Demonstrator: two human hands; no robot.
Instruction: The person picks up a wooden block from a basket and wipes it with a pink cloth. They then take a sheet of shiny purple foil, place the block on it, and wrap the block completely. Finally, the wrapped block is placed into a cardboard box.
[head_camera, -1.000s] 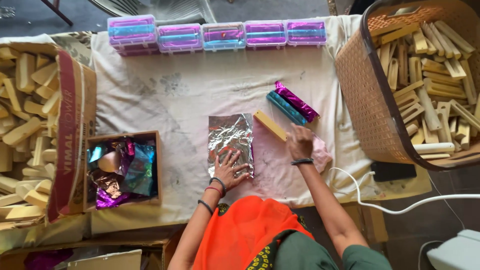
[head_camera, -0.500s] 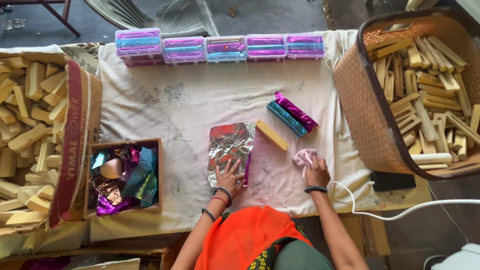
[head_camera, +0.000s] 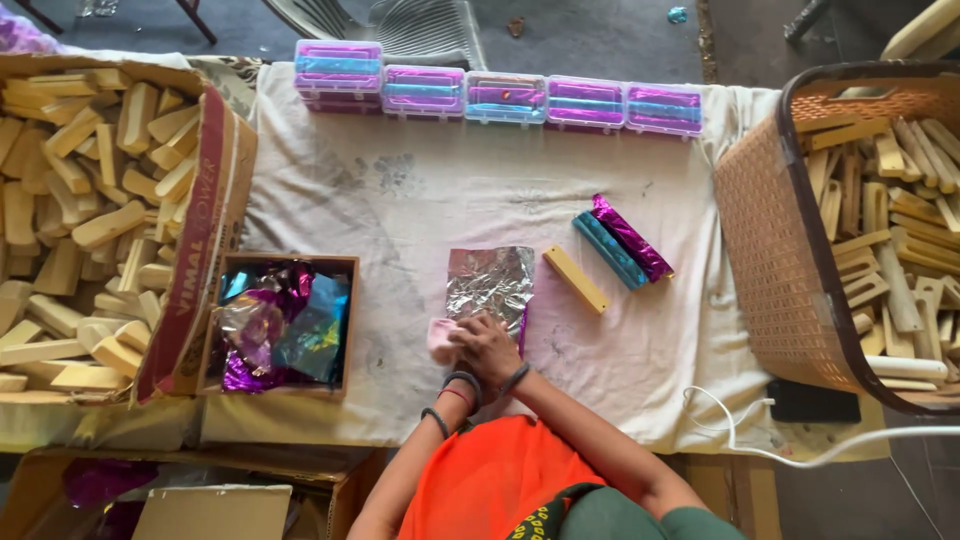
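Pale cloth (head_camera: 420, 190) covers your worktop, stained in places, with a row of clear plastic boxes (head_camera: 505, 97) holding pink and blue wrapped bars along its far edge. At the near edge, in the middle, your two hands meet over the bottom of a crinkled silver foil sheet (head_camera: 490, 280) lying flat on the cloth. Your right hand (head_camera: 490, 345) lies on top, fingers curled down onto a small pink cloth pad (head_camera: 441, 338) pressed at the foil's near left corner. Your left hand (head_camera: 462, 372) sits mostly beneath it, so you cannot tell whether it grips anything.

Just right of the foil lies one bare yellow wooden bar (head_camera: 576, 280), apart from it and not yet wrapped. Further right, two finished bars lie side by side, one in blue foil (head_camera: 608, 250) and one in magenta foil (head_camera: 632, 237). By my reading, two are done and a third is only being prepared.

Loose coloured foil fills the small wooden tray (head_camera: 285, 262) at your left. Unwrapped bars crowd the cardboard carton (head_camera: 190, 250) at the left edge and the tan woven basket (head_camera: 770, 240) at the right edge, so plenty remains.
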